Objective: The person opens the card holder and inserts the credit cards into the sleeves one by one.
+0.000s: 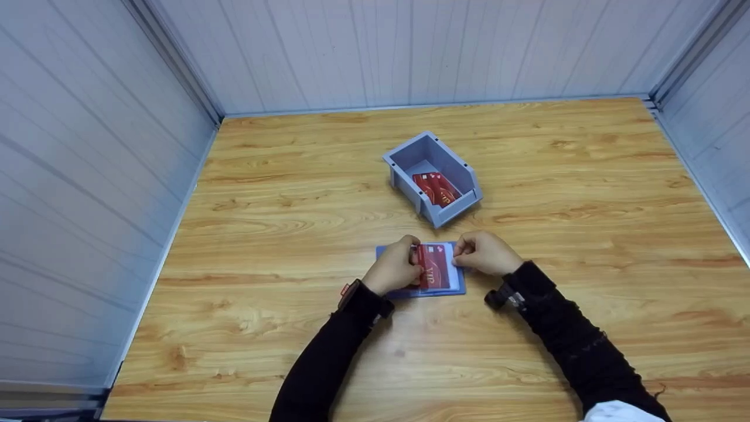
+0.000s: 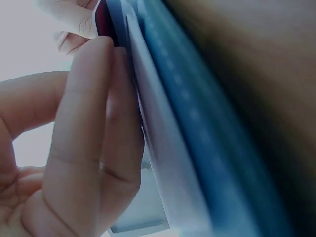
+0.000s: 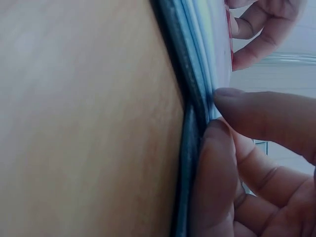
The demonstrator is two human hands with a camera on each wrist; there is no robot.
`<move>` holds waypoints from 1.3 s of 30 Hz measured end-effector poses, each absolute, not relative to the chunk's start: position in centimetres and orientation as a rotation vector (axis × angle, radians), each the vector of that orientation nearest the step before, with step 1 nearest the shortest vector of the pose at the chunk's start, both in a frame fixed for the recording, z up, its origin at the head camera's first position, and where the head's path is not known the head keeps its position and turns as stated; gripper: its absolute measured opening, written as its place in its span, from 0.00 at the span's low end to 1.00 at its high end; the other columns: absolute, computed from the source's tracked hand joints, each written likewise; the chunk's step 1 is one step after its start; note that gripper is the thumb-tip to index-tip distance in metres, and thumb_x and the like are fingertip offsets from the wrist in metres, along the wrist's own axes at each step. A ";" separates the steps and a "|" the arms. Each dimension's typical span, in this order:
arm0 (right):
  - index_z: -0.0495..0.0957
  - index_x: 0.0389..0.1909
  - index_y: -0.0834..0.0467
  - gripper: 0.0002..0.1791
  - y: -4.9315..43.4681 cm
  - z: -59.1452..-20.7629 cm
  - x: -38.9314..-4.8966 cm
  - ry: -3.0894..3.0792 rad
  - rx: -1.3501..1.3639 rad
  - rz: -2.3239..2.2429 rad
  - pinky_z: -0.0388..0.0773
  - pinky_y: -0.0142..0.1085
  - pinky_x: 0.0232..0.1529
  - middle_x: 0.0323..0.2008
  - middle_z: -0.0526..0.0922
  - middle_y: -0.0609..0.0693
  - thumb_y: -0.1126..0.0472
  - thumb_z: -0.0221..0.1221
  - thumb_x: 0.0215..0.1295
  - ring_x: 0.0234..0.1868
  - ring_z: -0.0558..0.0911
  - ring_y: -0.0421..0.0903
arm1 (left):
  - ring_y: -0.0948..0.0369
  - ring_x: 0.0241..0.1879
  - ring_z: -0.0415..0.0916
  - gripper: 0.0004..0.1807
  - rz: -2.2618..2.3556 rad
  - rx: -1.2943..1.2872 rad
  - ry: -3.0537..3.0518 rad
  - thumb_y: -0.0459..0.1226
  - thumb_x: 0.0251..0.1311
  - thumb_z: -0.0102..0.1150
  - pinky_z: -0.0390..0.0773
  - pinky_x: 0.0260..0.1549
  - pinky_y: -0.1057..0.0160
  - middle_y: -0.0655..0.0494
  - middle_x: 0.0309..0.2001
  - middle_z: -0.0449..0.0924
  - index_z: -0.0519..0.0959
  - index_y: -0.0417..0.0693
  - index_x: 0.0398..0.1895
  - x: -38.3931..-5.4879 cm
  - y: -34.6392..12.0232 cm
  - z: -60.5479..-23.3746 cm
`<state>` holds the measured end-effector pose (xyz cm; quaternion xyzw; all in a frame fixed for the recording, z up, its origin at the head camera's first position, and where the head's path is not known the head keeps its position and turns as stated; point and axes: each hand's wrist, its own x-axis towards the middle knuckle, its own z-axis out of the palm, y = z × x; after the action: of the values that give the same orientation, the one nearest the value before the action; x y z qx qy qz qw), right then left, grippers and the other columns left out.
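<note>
My left hand [image 1: 391, 271] pinches the red VIP card [image 1: 435, 266] at the blue card holder [image 1: 461, 286], well in from the side edges of the table [image 1: 263, 187]; my right hand [image 1: 485, 253] clamps its pale sleeves [image 1: 451, 272].

The table [image 1: 281, 193] shows smooth wood grain with a soft sheen, the bin [image 1: 458, 211] above centre looks matt plastic, the cards [image 1: 435, 274] smooth plastic, the central folder [image 1: 381, 251] plastic-looking with milky film pockets [image 1: 450, 262], the lower sleeves [image 1: 322, 354] matt cloth, and the upper-left strip [image 1: 170, 58] metal.
</note>
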<state>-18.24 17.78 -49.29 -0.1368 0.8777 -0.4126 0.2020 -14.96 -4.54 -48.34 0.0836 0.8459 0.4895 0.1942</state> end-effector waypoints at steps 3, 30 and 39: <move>0.79 0.30 0.62 0.05 17.7 -49.3 -18.3 2.458 -0.379 -1.149 0.69 0.28 0.21 0.21 0.74 0.44 0.65 0.65 0.56 0.22 0.71 0.39 | 0.64 0.19 0.76 0.27 1.349 0.245 2.386 0.23 0.55 0.54 0.83 0.22 0.67 0.56 0.27 0.70 0.66 0.32 0.61 -15.0 -4.2 -48.2; 0.78 0.30 0.63 0.05 17.6 -49.4 -18.2 2.439 -0.408 -1.193 0.69 0.26 0.21 0.21 0.74 0.43 0.67 0.64 0.56 0.22 0.72 0.38 | 0.50 0.45 0.71 0.28 0.817 0.345 2.934 0.41 0.57 0.62 0.77 0.42 0.55 0.44 0.47 0.74 0.74 0.39 0.61 -14.0 -4.0 -48.0; 0.78 0.30 0.64 0.05 17.7 -49.6 -18.2 2.426 -0.393 -1.205 0.70 0.26 0.21 0.21 0.75 0.44 0.67 0.65 0.56 0.22 0.72 0.36 | 0.46 0.48 0.72 0.30 0.541 0.467 3.047 0.50 0.50 0.70 0.80 0.42 0.51 0.42 0.50 0.75 0.78 0.38 0.50 -12.3 -4.3 -48.2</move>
<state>-18.17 17.72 -49.58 -0.1407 0.8683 -0.4312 0.2008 -12.32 -4.34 -48.17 0.1491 0.9736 0.1729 0.0060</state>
